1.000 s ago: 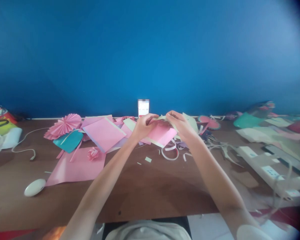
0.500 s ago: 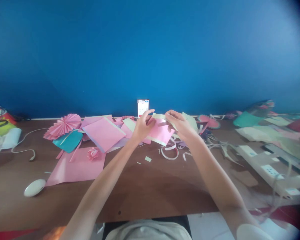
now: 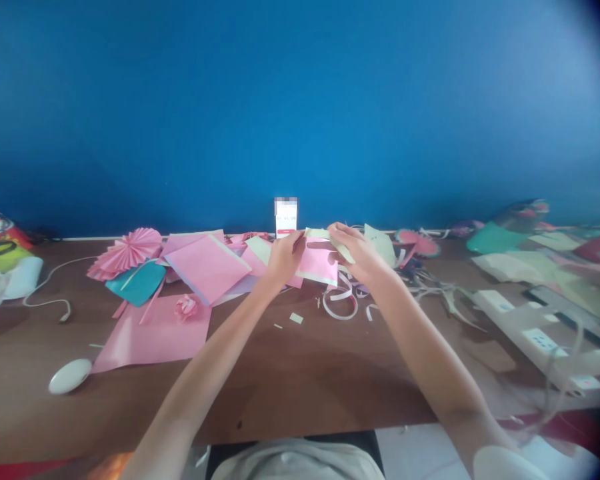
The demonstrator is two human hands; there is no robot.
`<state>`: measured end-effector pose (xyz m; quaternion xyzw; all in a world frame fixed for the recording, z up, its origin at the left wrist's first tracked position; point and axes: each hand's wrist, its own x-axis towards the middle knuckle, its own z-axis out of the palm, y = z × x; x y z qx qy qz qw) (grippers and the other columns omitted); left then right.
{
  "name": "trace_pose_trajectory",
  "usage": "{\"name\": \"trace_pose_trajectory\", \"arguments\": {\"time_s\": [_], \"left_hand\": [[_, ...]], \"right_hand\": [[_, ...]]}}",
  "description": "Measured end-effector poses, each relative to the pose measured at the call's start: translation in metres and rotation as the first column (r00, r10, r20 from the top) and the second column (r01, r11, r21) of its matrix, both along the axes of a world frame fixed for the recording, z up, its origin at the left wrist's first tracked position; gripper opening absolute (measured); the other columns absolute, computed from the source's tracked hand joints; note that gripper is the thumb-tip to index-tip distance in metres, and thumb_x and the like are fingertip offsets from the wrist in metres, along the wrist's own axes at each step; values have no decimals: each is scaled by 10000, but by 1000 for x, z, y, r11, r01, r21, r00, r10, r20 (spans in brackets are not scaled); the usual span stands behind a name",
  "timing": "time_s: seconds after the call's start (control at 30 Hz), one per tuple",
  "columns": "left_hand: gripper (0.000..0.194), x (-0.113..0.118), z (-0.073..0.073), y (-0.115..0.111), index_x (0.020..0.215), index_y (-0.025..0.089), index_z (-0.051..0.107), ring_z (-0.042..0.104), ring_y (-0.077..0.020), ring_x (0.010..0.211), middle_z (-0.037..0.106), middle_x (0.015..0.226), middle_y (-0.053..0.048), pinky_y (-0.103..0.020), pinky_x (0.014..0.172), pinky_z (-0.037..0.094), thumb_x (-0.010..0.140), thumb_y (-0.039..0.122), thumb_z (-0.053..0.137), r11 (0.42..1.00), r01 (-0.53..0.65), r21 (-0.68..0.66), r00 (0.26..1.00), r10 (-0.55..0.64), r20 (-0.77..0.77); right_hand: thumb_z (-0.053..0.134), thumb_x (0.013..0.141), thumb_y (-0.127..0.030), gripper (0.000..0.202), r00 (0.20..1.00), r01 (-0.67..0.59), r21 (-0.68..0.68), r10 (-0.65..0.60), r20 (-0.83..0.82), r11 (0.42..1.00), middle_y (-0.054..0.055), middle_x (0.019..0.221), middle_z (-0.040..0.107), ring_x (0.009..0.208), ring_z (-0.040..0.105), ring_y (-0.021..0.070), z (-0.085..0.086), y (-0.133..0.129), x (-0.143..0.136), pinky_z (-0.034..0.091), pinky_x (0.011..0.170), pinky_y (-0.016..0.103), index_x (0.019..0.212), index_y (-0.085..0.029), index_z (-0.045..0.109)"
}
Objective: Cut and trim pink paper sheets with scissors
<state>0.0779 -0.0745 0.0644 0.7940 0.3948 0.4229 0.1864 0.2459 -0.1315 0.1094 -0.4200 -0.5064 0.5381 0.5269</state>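
Note:
A pale yellow-green strip of paper (image 3: 318, 234) is stretched between my two hands, above the table's far part. My left hand (image 3: 285, 259) is closed on its left end, fingers pressed together. My right hand (image 3: 354, 248) grips the right end, where a folded pale part shows below the fingers. Just beneath the strip is a pink sheet with a light edge (image 3: 321, 264); whether the fingers also touch it is unclear. Behind my left hand a phone (image 3: 286, 217) stands upright against the blue wall.
Pink sheets (image 3: 207, 267), a pleated pink fan (image 3: 135, 250) and a teal piece (image 3: 137, 281) lie left. A white oval object (image 3: 70, 377) sits front left. White curled strips (image 3: 341, 307) lie near my right hand; a power strip (image 3: 540, 340) is at right.
My left hand has closed from spread fingers onto the strip's left end. The pink sheet below has shifted slightly left and shows less.

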Motion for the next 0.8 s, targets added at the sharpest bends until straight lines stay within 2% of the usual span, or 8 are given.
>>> {"name": "trace_pose_trajectory", "arguments": {"time_s": [0.2, 0.33, 0.5, 0.63, 0.8], "left_hand": [[223, 1, -4, 1, 842, 141, 627, 561, -154, 633, 654, 745, -68, -238, 581, 362, 895, 122, 411, 998, -52, 46, 989, 57, -138], [232, 4, -6, 1, 852, 142, 613, 582, -160, 630, 666, 775, -76, -243, 578, 382, 918, 142, 390, 999, -6, 38, 982, 13, -187], [255, 7, -9, -1, 947, 140, 619, 630, -191, 721, 689, 861, -92, -261, 616, 431, 934, 158, 366, 999, 45, 16, 966, -39, -257], [265, 8, -8, -4, 979, 141, 625, 653, -229, 800, 695, 925, -117, -300, 673, 467, 946, 189, 366, 995, 87, 41, 951, -71, -302], [267, 8, -6, -6, 1040, 144, 604, 662, -242, 802, 695, 914, -118, -312, 674, 472, 949, 189, 357, 995, 72, 74, 914, -36, -404]], "right_hand": [[657, 800, -478, 292, 993, 33, 79, -42, 110, 996, 18, 817, 605, 771, 677, 174, -8, 6, -2, 417, 488, 206, 804, -213, 534], [649, 806, -460, 276, 980, 119, 58, -127, 152, 991, 42, 839, 662, 700, 685, 176, -11, 10, -1, 427, 471, 223, 871, -212, 549], [681, 776, -491, 413, 956, 165, 28, -167, 242, 986, 56, 861, 704, 715, 685, 184, -11, 10, 0, 469, 515, 243, 1048, -221, 528], [725, 746, -408, 415, 931, 139, 142, -178, 318, 980, 46, 822, 709, 748, 664, 175, -17, 11, 0, 479, 565, 246, 1050, -208, 524], [672, 783, -367, 302, 916, 85, 254, -176, 360, 963, 21, 767, 687, 641, 616, 139, -26, 17, 0, 438, 533, 240, 1000, -199, 547]]}}
